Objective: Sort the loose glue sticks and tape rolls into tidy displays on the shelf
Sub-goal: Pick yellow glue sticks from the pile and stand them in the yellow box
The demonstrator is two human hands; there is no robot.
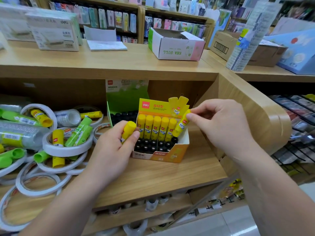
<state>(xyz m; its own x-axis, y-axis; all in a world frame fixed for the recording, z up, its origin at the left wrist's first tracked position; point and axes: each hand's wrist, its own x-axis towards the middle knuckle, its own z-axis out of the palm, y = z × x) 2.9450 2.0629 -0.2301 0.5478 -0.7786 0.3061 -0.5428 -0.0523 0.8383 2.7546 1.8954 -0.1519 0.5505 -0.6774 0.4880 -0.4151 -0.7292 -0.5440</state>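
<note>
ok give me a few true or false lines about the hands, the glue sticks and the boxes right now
1. The right hand tilts a yellow glue stick at the right end of the back row in the yellow display box. True.
2. The left hand is empty. False: it holds another yellow stick.
3. The yellow box is completely full. False: only the back row has sticks; black empty slots show in front.
4. Loose white tape rolls and green glue sticks lie piled to the left of the boxes. True.
5. The green display box stands in front of the yellow one. False: it stands behind and to its left.
</note>
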